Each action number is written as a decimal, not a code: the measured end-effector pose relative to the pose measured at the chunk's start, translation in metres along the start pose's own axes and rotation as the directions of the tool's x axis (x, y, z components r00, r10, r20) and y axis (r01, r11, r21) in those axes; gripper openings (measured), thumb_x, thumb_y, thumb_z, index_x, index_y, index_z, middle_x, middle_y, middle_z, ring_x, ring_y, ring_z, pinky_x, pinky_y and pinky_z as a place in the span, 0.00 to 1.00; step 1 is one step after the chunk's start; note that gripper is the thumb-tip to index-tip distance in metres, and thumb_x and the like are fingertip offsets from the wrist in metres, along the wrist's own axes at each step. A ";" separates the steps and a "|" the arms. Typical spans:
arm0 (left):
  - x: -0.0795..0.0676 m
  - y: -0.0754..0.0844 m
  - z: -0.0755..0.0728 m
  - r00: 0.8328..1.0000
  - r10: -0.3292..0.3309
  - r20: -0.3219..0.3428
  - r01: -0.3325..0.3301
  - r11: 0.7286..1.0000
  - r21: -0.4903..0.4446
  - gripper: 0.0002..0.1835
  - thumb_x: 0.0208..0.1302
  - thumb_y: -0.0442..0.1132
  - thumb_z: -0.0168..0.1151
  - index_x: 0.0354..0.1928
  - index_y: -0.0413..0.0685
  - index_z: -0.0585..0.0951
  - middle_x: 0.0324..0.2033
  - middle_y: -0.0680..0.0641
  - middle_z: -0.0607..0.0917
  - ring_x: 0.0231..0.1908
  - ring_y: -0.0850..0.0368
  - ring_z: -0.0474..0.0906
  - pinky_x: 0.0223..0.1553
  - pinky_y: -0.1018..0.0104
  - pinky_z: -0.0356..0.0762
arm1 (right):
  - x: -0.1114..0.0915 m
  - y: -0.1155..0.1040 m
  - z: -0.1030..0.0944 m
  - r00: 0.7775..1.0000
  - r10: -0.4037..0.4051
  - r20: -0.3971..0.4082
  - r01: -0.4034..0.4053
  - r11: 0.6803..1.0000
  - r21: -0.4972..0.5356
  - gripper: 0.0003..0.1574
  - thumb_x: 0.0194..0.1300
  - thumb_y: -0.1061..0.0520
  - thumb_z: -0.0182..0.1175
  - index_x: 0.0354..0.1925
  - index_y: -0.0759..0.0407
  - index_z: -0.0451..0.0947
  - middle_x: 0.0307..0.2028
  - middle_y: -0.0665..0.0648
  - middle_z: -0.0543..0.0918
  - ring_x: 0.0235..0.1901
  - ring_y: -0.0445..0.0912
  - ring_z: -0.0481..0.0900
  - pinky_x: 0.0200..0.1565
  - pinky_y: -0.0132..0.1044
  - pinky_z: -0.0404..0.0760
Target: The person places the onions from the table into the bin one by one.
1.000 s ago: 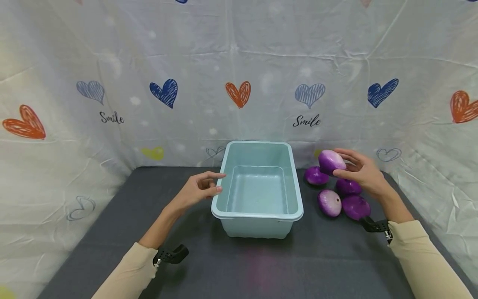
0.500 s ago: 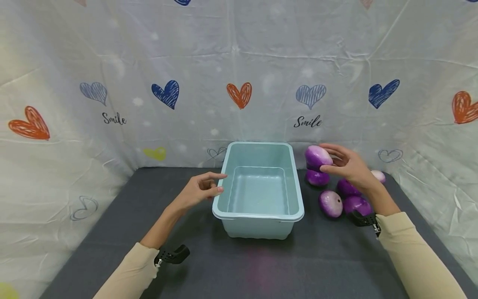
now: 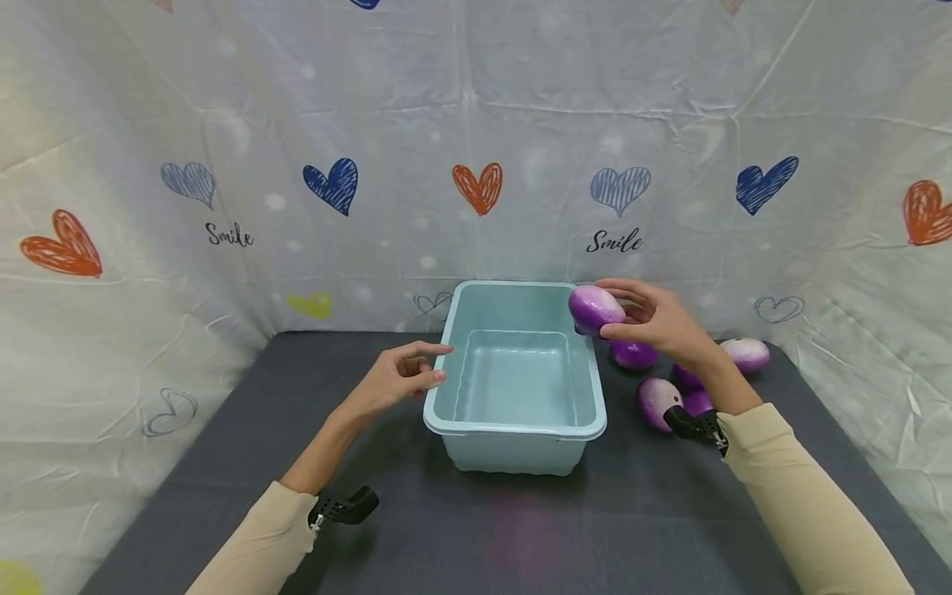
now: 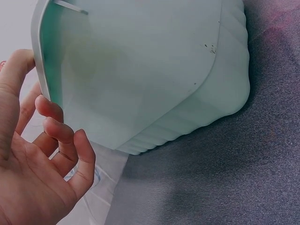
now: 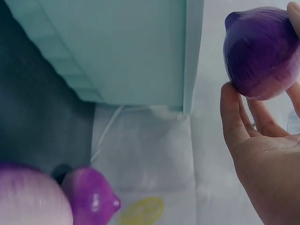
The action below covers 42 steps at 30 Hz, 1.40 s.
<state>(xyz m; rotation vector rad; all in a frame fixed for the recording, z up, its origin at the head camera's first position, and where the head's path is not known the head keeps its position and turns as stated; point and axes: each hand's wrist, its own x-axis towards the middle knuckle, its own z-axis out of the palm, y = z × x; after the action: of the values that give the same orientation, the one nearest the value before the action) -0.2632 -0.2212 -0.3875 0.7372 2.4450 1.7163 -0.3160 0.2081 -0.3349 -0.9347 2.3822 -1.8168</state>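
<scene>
My right hand (image 3: 654, 322) pinches a purple onion (image 3: 595, 309) between thumb and fingertips, raised over the right rim of a pale blue-green plastic basin (image 3: 513, 453). In the right wrist view, that onion (image 5: 262, 54) shows its dark pointed end, with fingertips at its underside. My left hand (image 3: 390, 380) is at the basin's left rim, index finger and thumb reaching to the edge. Seen from the left wrist, the other fingers (image 4: 65, 147) bend loosely beside the outer wall (image 4: 140, 70). Inside, the basin holds nothing.
Several more onions lie on the dark grey cloth (image 3: 521, 537) right of the basin: one purple (image 3: 632, 355), one paler (image 3: 658, 401), one whitish (image 3: 746, 354), others partly behind the right wrist. A white curtain (image 3: 550, 124) printed with hearts hangs behind.
My right hand has carried its onion leftward, from above the other onions to the basin's right rim. A whitish onion behind the forearm has come into view. My left hand stays put.
</scene>
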 end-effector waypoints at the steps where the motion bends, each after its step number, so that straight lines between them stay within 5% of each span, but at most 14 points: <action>1: 0.000 0.000 0.000 1.000 0.000 -0.001 0.000 1.000 0.001 0.24 0.73 0.38 0.65 0.67 0.41 0.77 0.31 0.27 0.76 0.25 0.54 0.71 0.32 0.61 0.73 | 0.002 -0.001 0.002 1.000 -0.003 0.010 0.003 1.000 0.004 0.40 0.62 0.63 0.73 0.69 0.56 0.73 0.65 0.55 0.76 0.63 0.53 0.73 0.61 0.40 0.72; 16: 0.000 0.000 0.000 1.000 -0.007 -0.005 0.007 1.000 -0.005 0.23 0.72 0.39 0.65 0.67 0.43 0.78 0.29 0.31 0.77 0.24 0.53 0.71 0.31 0.62 0.72 | 0.015 -0.003 0.022 0.984 -0.060 0.170 0.046 0.995 0.090 0.43 0.64 0.67 0.70 0.73 0.66 0.65 0.69 0.62 0.70 0.65 0.60 0.71 0.61 0.50 0.72; 22: 0.000 0.000 0.001 1.000 -0.014 -0.009 0.014 1.000 -0.001 0.23 0.72 0.39 0.65 0.66 0.45 0.78 0.27 0.40 0.78 0.24 0.54 0.70 0.31 0.62 0.71 | 0.007 0.002 0.012 0.990 -0.047 0.134 0.036 0.996 0.083 0.40 0.65 0.67 0.69 0.72 0.65 0.66 0.68 0.64 0.70 0.65 0.63 0.70 0.60 0.48 0.73; 28: 0.000 -0.001 0.000 1.000 -0.014 -0.011 0.014 1.000 0.006 0.23 0.72 0.39 0.65 0.67 0.42 0.78 0.30 0.28 0.76 0.25 0.51 0.72 0.32 0.60 0.73 | -0.005 0.006 -0.004 0.996 -0.031 0.089 0.027 0.999 0.046 0.36 0.67 0.65 0.68 0.70 0.62 0.70 0.68 0.66 0.71 0.64 0.66 0.70 0.55 0.42 0.78; 35: 0.000 -0.001 0.001 1.000 -0.012 -0.009 0.012 1.000 0.012 0.24 0.72 0.39 0.65 0.67 0.41 0.77 0.31 0.24 0.74 0.27 0.41 0.72 0.32 0.59 0.73 | -0.023 0.011 -0.025 0.998 0.023 0.053 -0.023 1.000 0.006 0.32 0.68 0.65 0.67 0.68 0.64 0.71 0.65 0.61 0.75 0.62 0.56 0.75 0.55 0.39 0.77; 42: 0.001 -0.001 0.001 1.000 -0.001 -0.010 0.001 1.000 0.012 0.23 0.73 0.38 0.65 0.67 0.42 0.78 0.30 0.24 0.73 0.24 0.54 0.70 0.30 0.61 0.71 | -0.042 0.018 -0.042 0.998 0.055 0.011 -0.054 0.997 -0.056 0.30 0.68 0.65 0.67 0.66 0.69 0.71 0.62 0.61 0.77 0.61 0.59 0.76 0.52 0.37 0.79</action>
<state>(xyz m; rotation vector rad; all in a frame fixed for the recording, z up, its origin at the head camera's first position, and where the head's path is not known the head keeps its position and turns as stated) -0.2637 -0.2201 -0.3883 0.7304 2.4643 1.7098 -0.3038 0.2672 -0.3514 -0.8736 2.4379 -1.7290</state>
